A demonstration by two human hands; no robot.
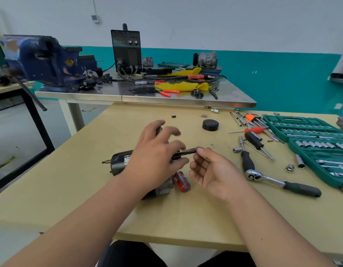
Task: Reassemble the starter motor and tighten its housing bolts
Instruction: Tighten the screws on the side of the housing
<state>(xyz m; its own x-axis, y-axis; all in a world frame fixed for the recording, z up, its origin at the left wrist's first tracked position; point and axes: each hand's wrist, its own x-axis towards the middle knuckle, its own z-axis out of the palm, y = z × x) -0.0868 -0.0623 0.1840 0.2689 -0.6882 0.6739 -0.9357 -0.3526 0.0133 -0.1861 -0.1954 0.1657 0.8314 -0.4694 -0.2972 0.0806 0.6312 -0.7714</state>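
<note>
The black starter motor (119, 161) lies on its side on the tan table (186, 218), with its grey metal nose (166, 187) toward me. My left hand (157, 160) hovers over its middle with spread, blurred fingers and hides most of the body. My right hand (211, 170) pinches a small dark metal part (189, 151) between thumb and fingers, just right of the motor. A black round end cap (210, 125) sits apart, farther back. A red-handled screwdriver (182, 182) lies beside the motor's nose.
A ratchet wrench (278, 182), a T-handle driver (245, 158), loose sockets and hex keys (253, 118) lie to the right, beside an open green socket case (309, 135). Behind stands a steel bench (147, 97) with a blue vise (47, 60), a welder (126, 51) and pliers.
</note>
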